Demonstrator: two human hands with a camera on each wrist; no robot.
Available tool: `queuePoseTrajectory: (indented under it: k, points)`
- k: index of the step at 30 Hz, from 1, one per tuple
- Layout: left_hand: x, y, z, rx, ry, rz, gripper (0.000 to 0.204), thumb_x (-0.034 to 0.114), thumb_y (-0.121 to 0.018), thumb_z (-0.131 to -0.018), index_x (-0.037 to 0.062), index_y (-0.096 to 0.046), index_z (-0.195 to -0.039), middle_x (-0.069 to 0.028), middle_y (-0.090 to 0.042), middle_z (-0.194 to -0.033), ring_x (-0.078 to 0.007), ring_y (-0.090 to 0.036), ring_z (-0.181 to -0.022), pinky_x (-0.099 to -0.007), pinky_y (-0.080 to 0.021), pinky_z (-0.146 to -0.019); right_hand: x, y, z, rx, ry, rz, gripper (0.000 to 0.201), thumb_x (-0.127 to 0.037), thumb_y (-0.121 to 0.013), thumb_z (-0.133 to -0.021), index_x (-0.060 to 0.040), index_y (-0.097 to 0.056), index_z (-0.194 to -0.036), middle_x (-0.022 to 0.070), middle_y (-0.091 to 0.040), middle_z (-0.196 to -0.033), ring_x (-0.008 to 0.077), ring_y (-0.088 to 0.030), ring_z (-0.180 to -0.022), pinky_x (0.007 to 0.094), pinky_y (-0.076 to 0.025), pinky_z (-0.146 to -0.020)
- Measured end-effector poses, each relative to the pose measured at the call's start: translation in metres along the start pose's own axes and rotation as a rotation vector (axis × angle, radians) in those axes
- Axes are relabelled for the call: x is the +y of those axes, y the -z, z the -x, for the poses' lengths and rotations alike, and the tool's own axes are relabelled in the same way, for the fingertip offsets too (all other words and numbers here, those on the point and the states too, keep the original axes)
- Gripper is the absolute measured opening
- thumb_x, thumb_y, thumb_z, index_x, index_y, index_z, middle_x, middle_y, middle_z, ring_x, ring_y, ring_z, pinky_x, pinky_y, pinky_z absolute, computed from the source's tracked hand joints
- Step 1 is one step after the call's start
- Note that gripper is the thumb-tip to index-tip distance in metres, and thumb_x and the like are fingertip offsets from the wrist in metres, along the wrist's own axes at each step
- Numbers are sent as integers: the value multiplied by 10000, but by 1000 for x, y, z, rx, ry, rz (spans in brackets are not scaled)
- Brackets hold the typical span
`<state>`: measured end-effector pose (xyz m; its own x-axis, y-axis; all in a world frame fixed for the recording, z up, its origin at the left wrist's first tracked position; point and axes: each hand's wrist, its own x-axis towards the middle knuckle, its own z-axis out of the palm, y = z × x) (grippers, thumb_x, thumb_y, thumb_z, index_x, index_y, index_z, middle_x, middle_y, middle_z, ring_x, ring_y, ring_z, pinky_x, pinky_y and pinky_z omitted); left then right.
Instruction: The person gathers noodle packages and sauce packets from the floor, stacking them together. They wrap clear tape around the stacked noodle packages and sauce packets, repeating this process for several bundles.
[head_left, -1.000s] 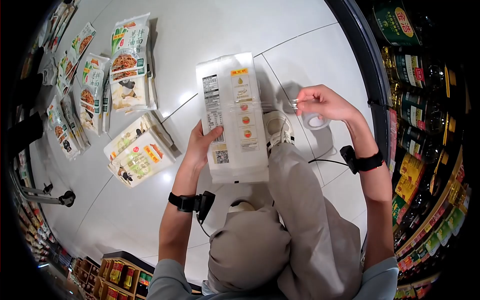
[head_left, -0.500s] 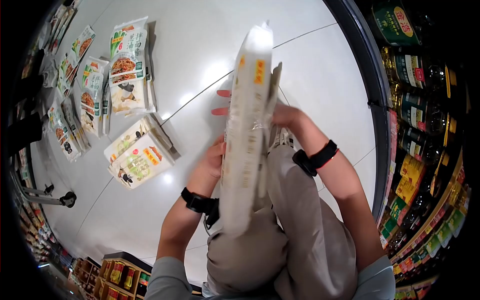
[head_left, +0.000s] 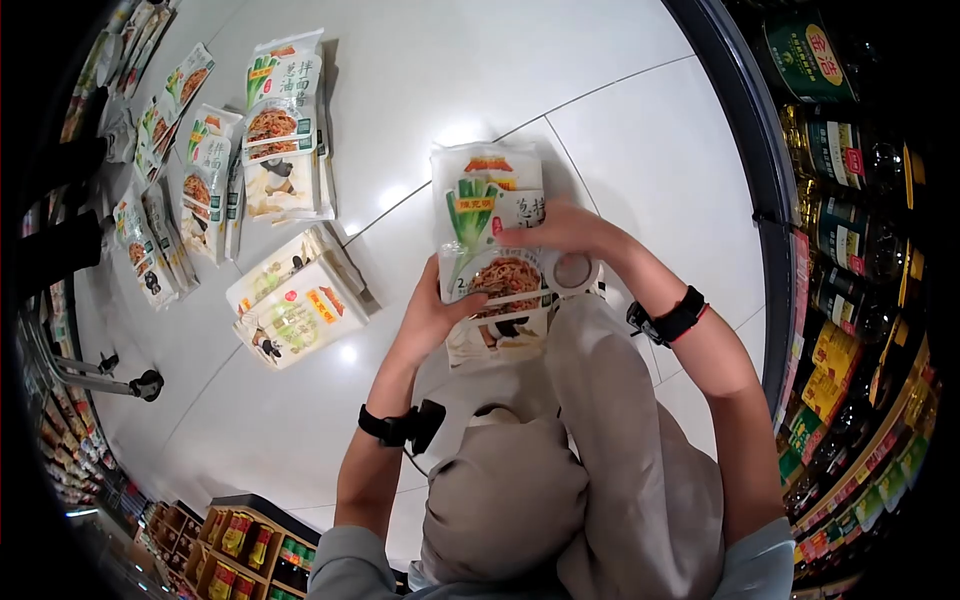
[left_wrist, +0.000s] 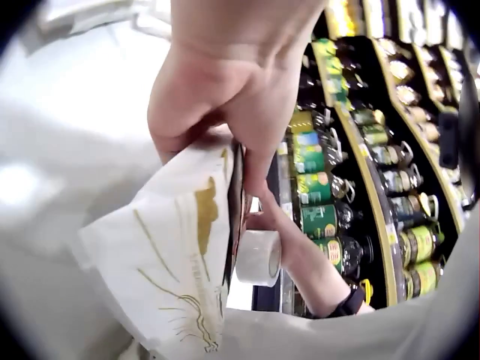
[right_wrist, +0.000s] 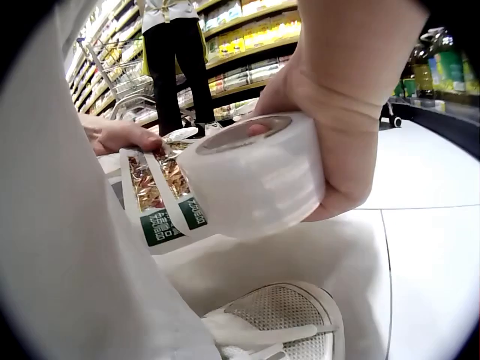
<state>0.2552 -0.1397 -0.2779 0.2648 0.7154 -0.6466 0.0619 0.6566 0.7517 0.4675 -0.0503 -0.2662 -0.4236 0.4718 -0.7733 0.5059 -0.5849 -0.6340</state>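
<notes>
A white noodle pack (head_left: pixel 500 345) is upright above my knees, with a printed sauce sachet (head_left: pixel 470 215) on its front showing spring onions and noodles. My left hand (head_left: pixel 425 315) grips its left edge, thumb across the front. In the left wrist view the pack's white side (left_wrist: pixel 169 247) shows, fingers wrapped behind. My right hand (head_left: pixel 580 232) is at the right edge, its thumb on the sachet. It holds a roll of clear tape (right_wrist: pixel 259 184), and a fingertip shows through the core. Clear strips (right_wrist: pixel 166 187) cross the sachet in the right wrist view.
Several similar packs with sachets (head_left: pixel 285 120) lie on the tiled floor at the left, near two plain noodle packs (head_left: pixel 305 315). Oil bottles (head_left: pixel 835 140) line the shelf at the right. A shoe (right_wrist: pixel 292 315) is below the tape. Another person's legs (right_wrist: pixel 171 71) stand beyond.
The pack has turned from its printed back, past its narrow side, to its sachet front. My right hand has come in from the right with the tape and now touches the pack.
</notes>
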Motion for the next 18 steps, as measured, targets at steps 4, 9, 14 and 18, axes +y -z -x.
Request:
queuePoseTrajectory:
  k: [4,9,14,18]
  points:
    - [-18,8,-3,-34,75,222,630,-16,-666,-705,-3,-372,-1262,-110,-517,-1178,-184,-476,-1094,-299,-368,-934,23,4,-12,-108,-154,168,517,-433,-633,-738,-21,-603,-1049,80,-633,-952,143,-589,-866,264,-467,-603]
    - [-24,21,-4,-6,111,363,622,-45,-647,-699,19,-387,-1260,-98,-535,-1156,-180,-509,-1058,-303,-390,-915,17,38,21,-165,-85,139,352,-296,-592,-795,-28,-613,-1023,51,-641,-884,79,-574,-757,216,-420,-495]
    - [-27,37,-3,39,71,462,557,-17,-647,-729,32,-419,-1235,-90,-556,-1124,-176,-540,-1014,-306,-433,-874,22,52,50,-40,126,-57,215,-195,-598,-793,-16,-633,-906,38,-638,-808,76,-559,-696,215,-419,-513]
    - [-33,48,-4,-9,165,441,534,29,-665,-729,-33,-428,-1203,-127,-581,-1075,-203,-581,-947,-317,-475,-819,16,51,56,85,101,149,194,-167,-602,-785,-23,-626,-914,26,-636,-785,83,-560,-698,225,-441,-587]
